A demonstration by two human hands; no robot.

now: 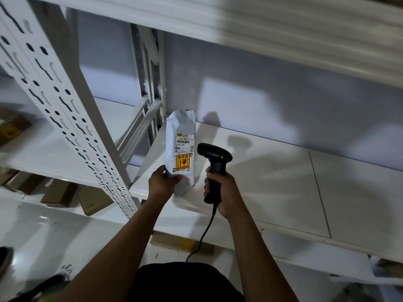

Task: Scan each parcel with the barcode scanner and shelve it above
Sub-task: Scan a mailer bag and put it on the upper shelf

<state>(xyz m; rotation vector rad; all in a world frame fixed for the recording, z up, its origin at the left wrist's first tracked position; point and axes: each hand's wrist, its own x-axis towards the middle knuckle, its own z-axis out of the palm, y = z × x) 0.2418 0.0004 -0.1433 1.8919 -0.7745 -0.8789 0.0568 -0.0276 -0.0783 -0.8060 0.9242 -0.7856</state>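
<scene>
parcel stood at the shelf's left front corner, scanner just beside it

the left hand point(162, 184) pinches the lower left corner of the grey parcel point(180, 149), fingers point(177, 178) curled onto its labelled face. the parcel stands upright at the shelf's point(283, 182) front edge, near the left corner. the right hand point(222, 192) is wrapped round the handle of the black barcode scanner point(214, 158), whose head sits just right of the label. brown cardboard boxes point(58, 192) lie lower down, left of the perforated upright point(72, 118).

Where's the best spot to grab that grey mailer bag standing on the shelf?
Pinch the mailer bag at its lower left corner, from the front-left, as the left hand does. It stands tall and flat, label facing out, so that should keep the barcode clear for the scanner.
</scene>
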